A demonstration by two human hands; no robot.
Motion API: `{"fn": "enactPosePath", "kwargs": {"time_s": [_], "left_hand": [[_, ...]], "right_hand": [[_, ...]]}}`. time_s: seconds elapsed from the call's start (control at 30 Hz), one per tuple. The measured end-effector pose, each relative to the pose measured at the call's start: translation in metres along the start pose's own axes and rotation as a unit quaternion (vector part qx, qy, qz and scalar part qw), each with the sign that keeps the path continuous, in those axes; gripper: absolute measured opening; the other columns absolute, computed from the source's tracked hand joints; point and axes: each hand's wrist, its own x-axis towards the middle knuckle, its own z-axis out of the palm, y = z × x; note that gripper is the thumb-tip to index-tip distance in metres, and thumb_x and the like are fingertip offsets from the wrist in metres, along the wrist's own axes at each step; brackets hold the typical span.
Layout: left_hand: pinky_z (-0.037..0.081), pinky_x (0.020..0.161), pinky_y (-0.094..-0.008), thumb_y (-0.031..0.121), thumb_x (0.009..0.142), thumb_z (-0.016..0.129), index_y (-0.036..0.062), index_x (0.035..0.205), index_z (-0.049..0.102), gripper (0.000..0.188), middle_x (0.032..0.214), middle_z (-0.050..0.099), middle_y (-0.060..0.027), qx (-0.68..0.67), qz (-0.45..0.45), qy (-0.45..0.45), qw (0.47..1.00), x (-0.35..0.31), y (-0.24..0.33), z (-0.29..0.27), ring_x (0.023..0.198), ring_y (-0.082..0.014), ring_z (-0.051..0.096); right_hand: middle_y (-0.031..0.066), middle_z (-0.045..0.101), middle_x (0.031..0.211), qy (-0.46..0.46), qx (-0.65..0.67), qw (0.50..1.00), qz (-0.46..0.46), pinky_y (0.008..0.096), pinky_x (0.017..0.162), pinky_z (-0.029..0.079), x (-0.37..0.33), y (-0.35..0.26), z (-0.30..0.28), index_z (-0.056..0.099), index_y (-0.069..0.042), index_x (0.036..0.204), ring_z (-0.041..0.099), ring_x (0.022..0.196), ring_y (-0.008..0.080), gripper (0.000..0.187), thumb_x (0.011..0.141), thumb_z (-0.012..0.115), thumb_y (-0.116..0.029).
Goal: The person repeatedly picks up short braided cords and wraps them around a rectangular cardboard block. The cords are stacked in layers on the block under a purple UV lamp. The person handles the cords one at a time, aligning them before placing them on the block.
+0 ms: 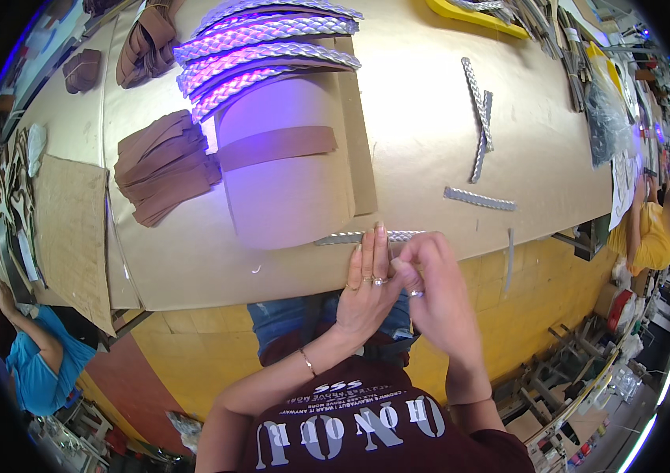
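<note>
At the table's near edge lies a silver braided strip (406,236) with a grey backing. My left hand (365,276) rests with its fingers stretched out flat, their tips over the strip's middle. Close beside it, my right hand (436,288) is closed in a pinch, thumb and forefinger together just below the strip. Something small and pale seems to be between those fingertips, too small to name. Just beyond my hands stands a curved cardboard form (283,189) with a single brown strip (278,147) laid across it.
Silver braided strips with brown backing (272,54) lie stacked across the form's far end. A brown strip bundle (163,165) sits left of it. Loose braided pieces (480,199) lie to the right. A yellow tray (480,20) is far right. People in blue (51,359) and yellow (654,236) work nearby.
</note>
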Motion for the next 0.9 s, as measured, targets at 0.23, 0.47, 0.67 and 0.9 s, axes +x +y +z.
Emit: {"fn": "enactPosePath", "kwargs": {"time_s": [0.23, 0.47, 0.67, 0.9], "left_hand": [[0.028, 0.114, -0.0395, 0.027, 0.098, 0.043, 0.0280, 0.143, 0.044, 0.045, 0.143, 0.047, -0.0213, -0.073, -0.020, 0.039, 0.996, 0.004, -0.005, -0.001, 0.131, -0.0302, 0.049], [0.031, 0.112, -0.0400, 0.029, 0.100, 0.041, 0.0265, 0.144, 0.043, 0.044, 0.142, 0.049, -0.0232, -0.036, 0.006, -0.002, 0.999, 0.007, -0.006, -0.008, 0.129, -0.0299, 0.052], [0.033, 0.111, -0.0406, 0.037, 0.100, 0.042, 0.0204, 0.141, 0.044, 0.044, 0.137, 0.054, -0.0237, -0.021, 0.008, 0.011, 1.000, 0.009, -0.004, -0.010, 0.126, -0.0316, 0.055], [0.033, 0.111, -0.0436, 0.038, 0.083, 0.067, 0.0001, 0.133, 0.051, 0.065, 0.141, 0.047, -0.0284, -0.154, -0.010, 0.017, 0.988, 0.008, -0.011, -0.013, 0.131, -0.0375, 0.048]], "right_hand": [[0.0099, 0.061, 0.092, 0.091, 0.209, 0.971, 0.067, 0.0294, 0.070, 0.047, 0.006, 0.017, 0.001, 0.052, 0.001, 0.108, 0.056, 0.077, 0.0136, 0.020, 0.094, 0.061, -0.009], [0.0088, 0.061, 0.080, 0.174, 0.079, 0.982, 0.015, 0.0289, 0.064, 0.049, 0.007, 0.028, 0.015, 0.051, -0.001, 0.103, 0.056, 0.069, 0.0163, 0.021, 0.090, 0.067, -0.006], [0.0099, 0.061, 0.080, 0.216, 0.110, 0.969, 0.041, 0.0326, 0.063, 0.050, 0.009, 0.035, 0.024, 0.046, -0.003, 0.096, 0.059, 0.069, 0.0199, 0.023, 0.089, 0.068, -0.006], [0.0111, 0.057, 0.077, 0.253, 0.013, 0.967, 0.009, 0.0366, 0.058, 0.049, 0.008, 0.037, 0.034, 0.047, -0.003, 0.094, 0.059, 0.066, 0.0268, 0.023, 0.087, 0.069, -0.006]]}}
